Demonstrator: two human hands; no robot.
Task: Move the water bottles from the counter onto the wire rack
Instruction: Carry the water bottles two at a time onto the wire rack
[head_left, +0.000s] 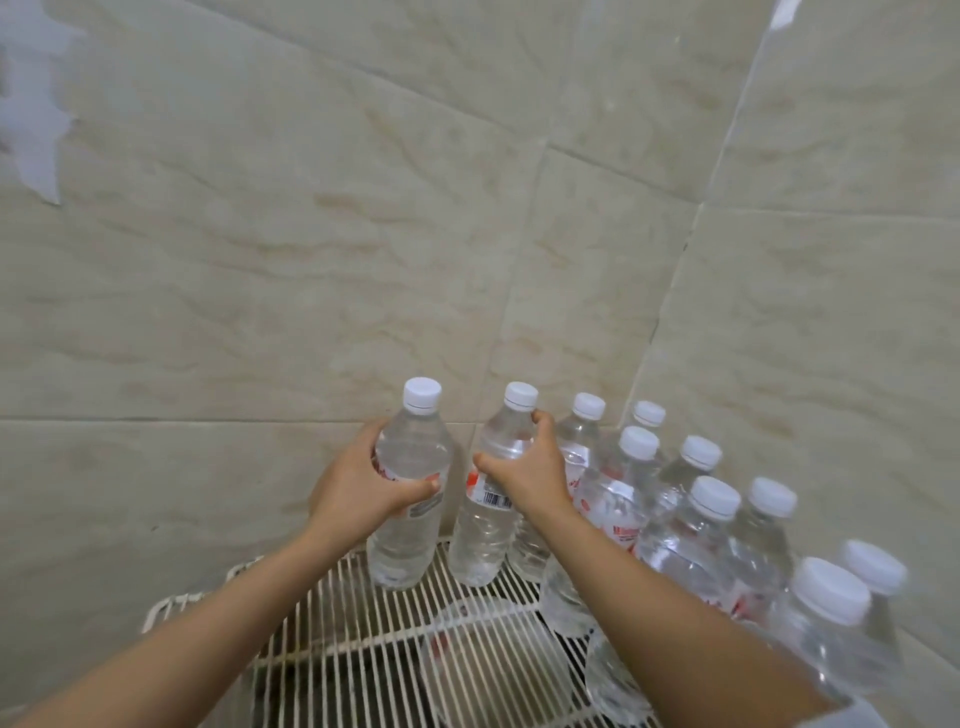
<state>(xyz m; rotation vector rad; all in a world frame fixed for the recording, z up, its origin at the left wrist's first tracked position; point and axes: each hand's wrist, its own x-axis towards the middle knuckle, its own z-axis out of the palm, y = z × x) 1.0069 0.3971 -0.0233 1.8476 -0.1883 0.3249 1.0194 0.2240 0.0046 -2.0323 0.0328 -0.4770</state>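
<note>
Two clear water bottles with white caps stand upright at the back of the white wire rack (363, 639), against the tiled wall. My left hand (358, 480) grips the left bottle (410, 525) around its labelled middle. My right hand (524, 465) grips the bottle beside it (491, 535) just below the shoulder. Both bottle bases rest on the rack wires. To the right, several more capped bottles (696, 530) stand packed in rows on the same rack, running toward the corner.
Beige tiled walls (260, 260) close in behind and on the right, meeting in a corner behind the bottles. Bare rack wire lies in front of the two held bottles. Something clear shows dimly under the rack at the middle (457, 644).
</note>
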